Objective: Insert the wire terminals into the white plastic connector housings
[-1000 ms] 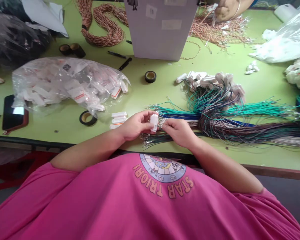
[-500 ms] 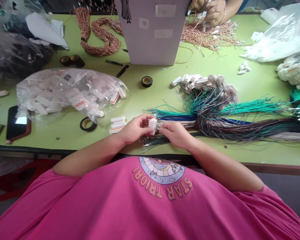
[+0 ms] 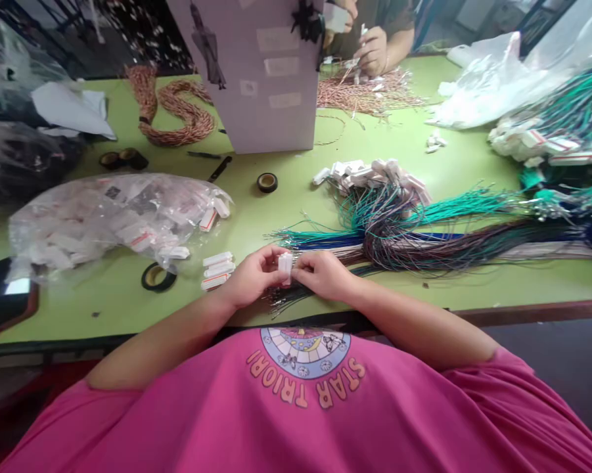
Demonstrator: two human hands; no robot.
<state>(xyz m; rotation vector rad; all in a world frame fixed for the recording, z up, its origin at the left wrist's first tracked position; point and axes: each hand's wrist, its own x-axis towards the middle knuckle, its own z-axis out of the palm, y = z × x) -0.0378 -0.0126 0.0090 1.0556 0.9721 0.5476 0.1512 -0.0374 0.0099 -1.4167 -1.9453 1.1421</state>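
Observation:
Upright between the thumb and fingers of my left hand (image 3: 260,276) is a white plastic connector housing (image 3: 284,268). My right hand (image 3: 328,274) is pinched closed at the housing's right side, on what looks like a thin wire; its tip is mostly hidden by the fingers. Around and beneath both hands lie the metal-tipped ends of a wire bundle (image 3: 424,246) in green, blue, white and dark strands. To the left of my left hand, several more white housings (image 3: 219,268) lie in a small stack, one with an orange-red stripe.
A clear bag of housings (image 3: 118,217) lies left, near tape rolls (image 3: 158,277) (image 3: 267,182) and a phone (image 3: 8,295). Wired housings (image 3: 374,174) are piled beyond the bundle. A grey panel (image 3: 271,112) stands at the back; another person's hand (image 3: 373,51) works behind it over twisted wires.
The camera view has shifted, so the table appears lower and further left. My right fingertips have come closer to the housing and now touch or nearly touch it. The left hand keeps its hold.

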